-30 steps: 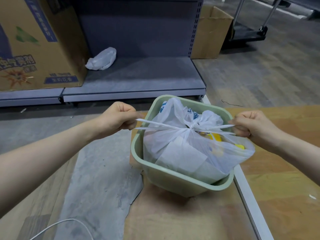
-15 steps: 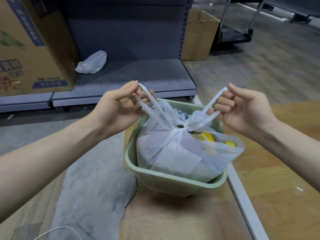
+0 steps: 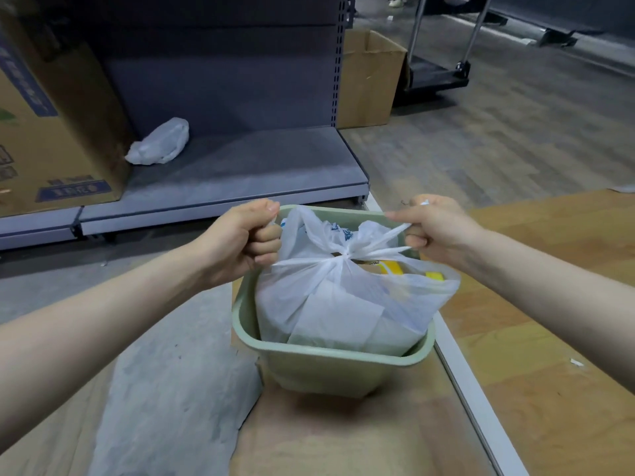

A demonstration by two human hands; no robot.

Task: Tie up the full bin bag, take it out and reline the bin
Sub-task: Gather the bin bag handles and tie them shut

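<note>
A pale green bin (image 3: 330, 367) stands on the floor in the middle of the head view. Inside it sits a full white translucent bin bag (image 3: 343, 297) with paper and something yellow showing through. The bag's two handle strips meet in a knot at its top. My left hand (image 3: 240, 242) is fisted around the left strip at the bin's left rim. On the other side, my right hand (image 3: 436, 228) grips the right strip. Both strips are stretched taut, sideways away from the knot.
A grey shelf base (image 3: 240, 173) runs behind the bin, with a crumpled white plastic bag (image 3: 159, 142) on it and a large printed cardboard box (image 3: 51, 115) at left. Another cardboard box (image 3: 369, 80) and a trolley (image 3: 436, 73) stand further back. A white strip (image 3: 481, 407) edges the floor at right.
Half a second ago both hands held the handle strips up with loose fingers. Now they have dropped to rim height, closed into fists and pulled the strips taut outwards.
</note>
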